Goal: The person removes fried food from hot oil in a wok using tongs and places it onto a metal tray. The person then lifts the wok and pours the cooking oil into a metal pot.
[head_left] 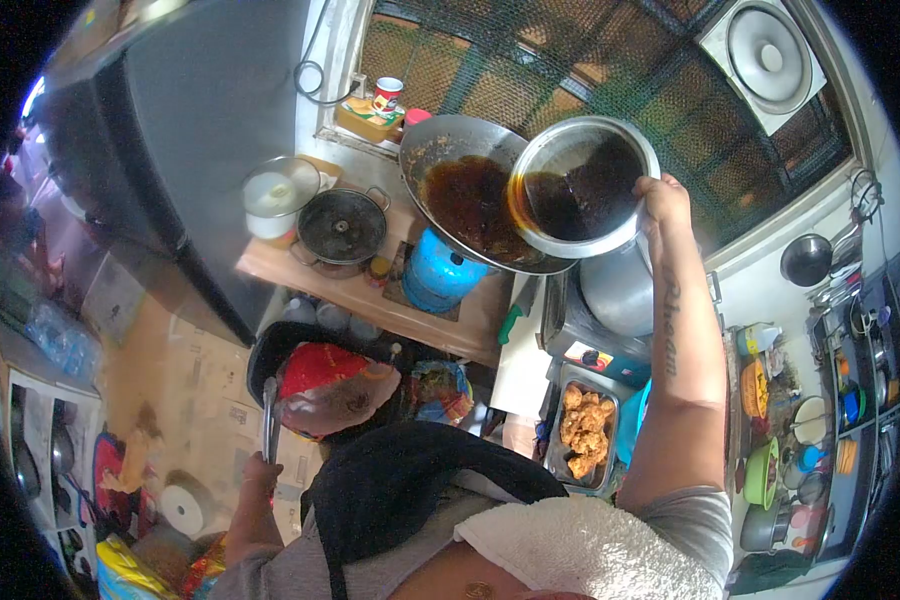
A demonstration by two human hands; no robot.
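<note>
My right hand grips the rim of a round metal pot, which is tilted over the right side of a large wok. Dark brown liquid lies in the pot and reaches its lower left rim. More dark liquid covers the bottom of the wok. Beneath the wok is a blue gas cylinder. My left hand, low at the left, is closed around metal tongs, which point up beside a black tub.
Fried pieces fill a metal tray near my body. A black lidded pot and a white pot stand left of the wok. A large silver pot is at the right, and a mesh window is behind.
</note>
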